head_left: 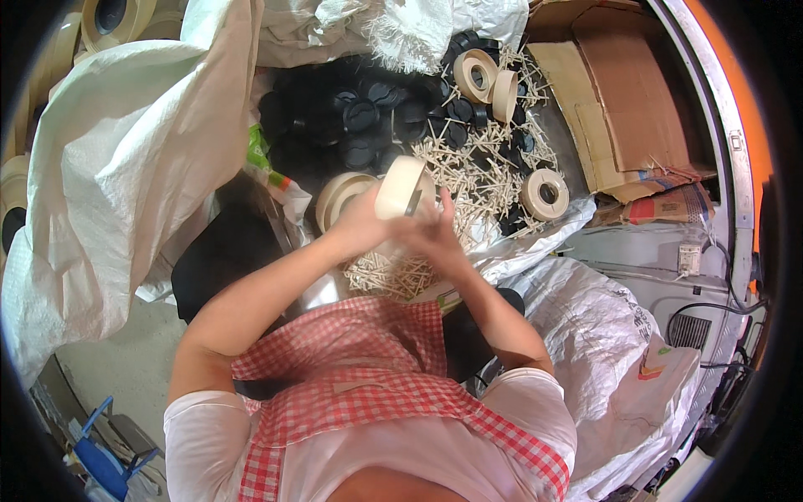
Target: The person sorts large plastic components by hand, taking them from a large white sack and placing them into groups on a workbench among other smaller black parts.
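My left hand (361,222) is closed around a cream plastic ring-shaped part (399,184), tilted up on its edge. My right hand (437,238) is close against the near right side of that part; its fingers are smeared by motion, with one digit pointing up. A small dark piece (413,202) shows at the ring's lower right edge, too blurred to name. Another round cream part (336,199) lies just beyond my left wrist. Short cream plastic stick-like scraps (389,278) are heaped below my hands and spread to the right.
Many round black plastic parts (360,115) lie at the far middle. More cream rings (544,195) rest among the scraps. A large white woven sack (125,167) rises at left, another (594,335) sits at right. A cardboard box (627,100) stands far right, near a cable (732,284).
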A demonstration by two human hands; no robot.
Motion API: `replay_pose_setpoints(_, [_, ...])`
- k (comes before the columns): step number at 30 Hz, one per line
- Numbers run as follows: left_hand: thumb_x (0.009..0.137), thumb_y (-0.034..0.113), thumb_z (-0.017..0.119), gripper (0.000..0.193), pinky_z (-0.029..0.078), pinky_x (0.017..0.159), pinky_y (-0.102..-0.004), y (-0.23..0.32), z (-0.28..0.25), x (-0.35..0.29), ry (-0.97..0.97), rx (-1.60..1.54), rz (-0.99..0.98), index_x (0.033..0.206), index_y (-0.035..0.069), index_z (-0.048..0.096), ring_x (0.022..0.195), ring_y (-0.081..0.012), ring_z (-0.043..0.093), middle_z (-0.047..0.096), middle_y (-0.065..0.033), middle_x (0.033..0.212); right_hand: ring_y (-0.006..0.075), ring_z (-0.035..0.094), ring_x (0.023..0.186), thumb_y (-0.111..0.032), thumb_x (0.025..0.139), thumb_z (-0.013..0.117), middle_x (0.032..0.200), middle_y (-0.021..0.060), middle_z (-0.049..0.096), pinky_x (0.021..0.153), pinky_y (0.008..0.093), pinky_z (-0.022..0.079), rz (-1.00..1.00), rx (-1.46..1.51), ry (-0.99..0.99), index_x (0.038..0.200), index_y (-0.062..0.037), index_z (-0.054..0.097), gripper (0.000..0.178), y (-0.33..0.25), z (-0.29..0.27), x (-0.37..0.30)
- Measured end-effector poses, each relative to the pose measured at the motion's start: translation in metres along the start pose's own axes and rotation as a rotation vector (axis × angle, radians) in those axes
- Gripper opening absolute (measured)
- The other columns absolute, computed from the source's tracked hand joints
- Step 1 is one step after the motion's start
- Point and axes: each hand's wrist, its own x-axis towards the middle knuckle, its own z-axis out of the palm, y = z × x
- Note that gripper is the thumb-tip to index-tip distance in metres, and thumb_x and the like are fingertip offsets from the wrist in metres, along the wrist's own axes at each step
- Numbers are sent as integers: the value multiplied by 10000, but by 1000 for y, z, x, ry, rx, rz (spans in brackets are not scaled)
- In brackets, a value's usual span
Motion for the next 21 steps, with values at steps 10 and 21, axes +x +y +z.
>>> replay_pose_setpoints(10, [747,140,676,527,471,756,-262,5,4,-4,-41,31,-122,1210,12,462,877,-122,560,575,-48,1007,290,583,873,-139,680,741,990,144,597,875,381,430,32,18,54,1163,-3,537,541,19,10,5])
replay_pose_setpoints(21, [766,255,633,373,487,723,-272,-3,-3,2,64,277,-184,1044,6,613,835,-155,610,640,-91,962,356,492,1080,-87,649,735,1181,185,484,890,432,414,-209,-474,-106,1074,-68,552,464,13,8,-8])
